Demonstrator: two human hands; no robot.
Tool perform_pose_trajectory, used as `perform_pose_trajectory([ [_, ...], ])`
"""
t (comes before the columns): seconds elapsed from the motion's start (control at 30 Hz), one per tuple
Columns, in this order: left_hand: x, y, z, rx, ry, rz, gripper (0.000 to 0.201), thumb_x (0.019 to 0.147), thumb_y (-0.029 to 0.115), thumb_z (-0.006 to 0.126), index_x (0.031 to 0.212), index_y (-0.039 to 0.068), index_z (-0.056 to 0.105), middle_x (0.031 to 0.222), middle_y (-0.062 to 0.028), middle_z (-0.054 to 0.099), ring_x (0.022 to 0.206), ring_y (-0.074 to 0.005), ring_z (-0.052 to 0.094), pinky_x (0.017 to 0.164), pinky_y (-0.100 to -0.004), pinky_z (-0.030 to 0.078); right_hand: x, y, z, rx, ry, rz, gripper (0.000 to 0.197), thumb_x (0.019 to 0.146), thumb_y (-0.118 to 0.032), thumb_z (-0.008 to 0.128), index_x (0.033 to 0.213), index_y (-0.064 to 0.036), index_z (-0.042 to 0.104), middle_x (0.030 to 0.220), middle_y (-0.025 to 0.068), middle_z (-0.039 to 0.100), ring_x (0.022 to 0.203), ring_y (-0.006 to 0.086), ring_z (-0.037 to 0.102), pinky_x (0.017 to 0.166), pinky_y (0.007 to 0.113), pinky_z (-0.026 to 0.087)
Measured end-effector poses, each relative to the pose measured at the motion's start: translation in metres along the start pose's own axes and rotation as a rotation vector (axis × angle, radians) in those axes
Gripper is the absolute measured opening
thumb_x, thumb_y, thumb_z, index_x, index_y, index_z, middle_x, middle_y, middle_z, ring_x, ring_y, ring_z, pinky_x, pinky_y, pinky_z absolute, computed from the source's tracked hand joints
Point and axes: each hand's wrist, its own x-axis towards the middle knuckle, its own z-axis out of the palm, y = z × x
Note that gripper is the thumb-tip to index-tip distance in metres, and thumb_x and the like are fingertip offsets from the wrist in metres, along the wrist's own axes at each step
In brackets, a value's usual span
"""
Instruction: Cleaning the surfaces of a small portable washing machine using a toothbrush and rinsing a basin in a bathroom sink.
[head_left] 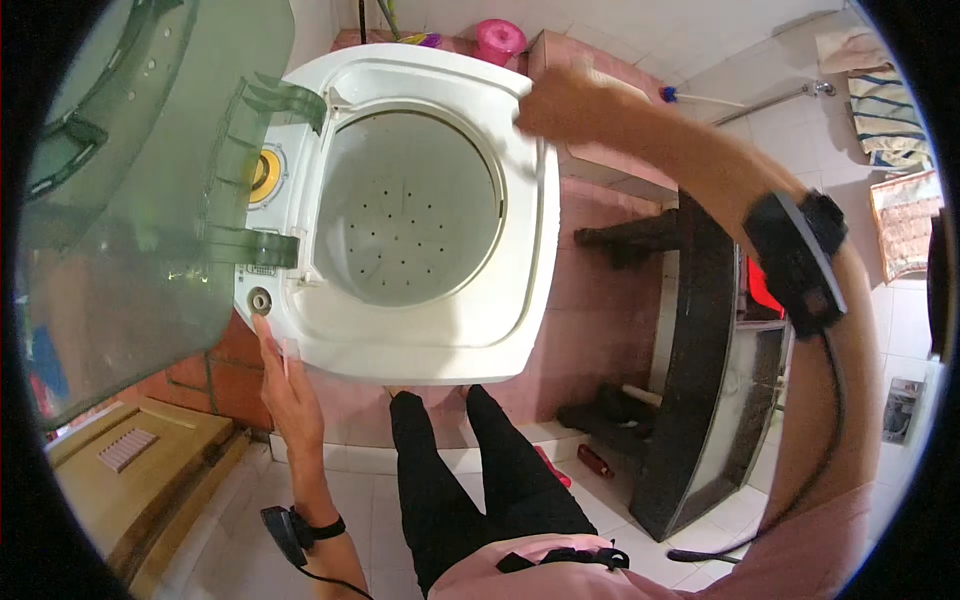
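A white top-loading washing machine (440, 345) stands in front of me, its round tub (395, 240) uncovered and showing small holes in the bottom. Its green see-through lid (160, 220) is raised on the left. My left hand (290, 395) touches the machine's near left corner with fingers stretched out, just below a small round socket (260, 301). At the far right edge of the machine, my right hand (565, 105) is curled over the rim, slightly blurred. On the left panel sits a yellow round part (265, 175).
A pink container (498, 42) stands behind the machine. To the right is a dark-edged stand (690, 400), with cloths (890, 115) hanging beyond it. A yellowish wooden piece (180, 440) lies at lower left, with a ridged pink block (128, 450) on top.
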Motion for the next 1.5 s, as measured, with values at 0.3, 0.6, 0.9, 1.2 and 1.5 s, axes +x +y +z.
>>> perform_pose_trajectory([
  [0.3, 0.003, 0.004, 0.011, -0.024, -0.004, 0.045, 0.049, 0.090, 0.007, 0.038, 0.136, -0.003, 0.025, 0.138, -0.0218, 0.031, 0.128, -0.0313, 0.033, 0.103, -0.0363, 0.027, -0.072, -0.064, 0.033, 0.251, -0.039, 0.389, 0.031, 0.074, -0.010, 0.057, 0.104, -0.0083, 0.058, 0.070, 0.0134, 0.062, 0.066, 0.0283, 0.063, 0.058, 0.041, 0.050],
  [0.6, 0.002, -0.003, 0.003, 0.002, -0.024, 0.037, 0.048, 0.093, 0.013, 0.036, 0.138, 0.002, 0.024, 0.140, -0.0195, 0.029, 0.128, -0.0320, 0.032, 0.101, -0.0359, 0.029, -0.033, -0.108, 0.042, 0.601, 0.178, 0.743, 0.054, 0.080, -0.006, 0.047, 0.132, -0.0137, 0.035, 0.066, 0.0135, 0.058, 0.056, 0.0291, 0.060, 0.048, 0.040, 0.047],
  [0.9, 0.004, -0.001, 0.006, -0.047, -0.030, 0.037, 0.049, 0.091, 0.010, 0.037, 0.137, 0.000, 0.024, 0.141, -0.0209, 0.027, 0.129, -0.0324, 0.029, 0.103, -0.0364, 0.027, -0.008, -0.070, 0.054, 0.677, 0.364, 1.054, 0.047, 0.080, -0.009, 0.045, 0.125, -0.0217, 0.044, 0.062, 0.0146, 0.058, 0.057, 0.0336, 0.059, 0.051, 0.046, 0.044],
  [1.2, 0.002, 0.000, 0.003, -0.102, -0.028, 0.008, 0.048, 0.093, 0.015, 0.037, 0.137, -0.001, 0.024, 0.141, -0.0203, 0.027, 0.130, -0.0308, 0.027, 0.104, -0.0356, 0.024, 0.005, -0.079, 0.063, 0.722, 0.367, 1.065, 0.052, 0.078, -0.008, 0.047, 0.127, -0.0226, 0.039, 0.064, 0.0160, 0.059, 0.058, 0.0355, 0.059, 0.053, 0.047, 0.045],
  [1.5, 0.002, 0.002, 0.001, -0.132, -0.036, -0.028, 0.048, 0.093, 0.016, 0.037, 0.137, -0.001, 0.026, 0.141, -0.0199, 0.027, 0.131, -0.0300, 0.027, 0.105, -0.0351, 0.024, 0.002, -0.087, 0.049, 0.698, 0.188, 1.002, 0.049, 0.075, -0.009, 0.050, 0.122, -0.0026, 0.038, 0.065, 0.0165, 0.060, 0.060, 0.0349, 0.061, 0.051, 0.046, 0.047],
])
